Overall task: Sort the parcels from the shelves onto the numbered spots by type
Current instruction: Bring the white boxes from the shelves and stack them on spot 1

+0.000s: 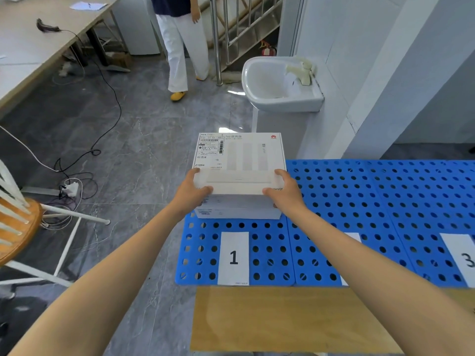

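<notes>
Squarely, left hand (193, 191) and right hand (284, 192) grip smooth white box (241, 160).

We held a white box (241, 160) by its near corners, left hand (191, 192) and right hand (285, 192) curled round the edge. Directly under the grip sat a second white box (239, 210) on the blue perforated mat (359, 201). Label 1 (233, 258) lay nearer us than the grip, label 3 (462, 258) far off to its right, and a sink (272, 83) stood beyond it.
</notes>
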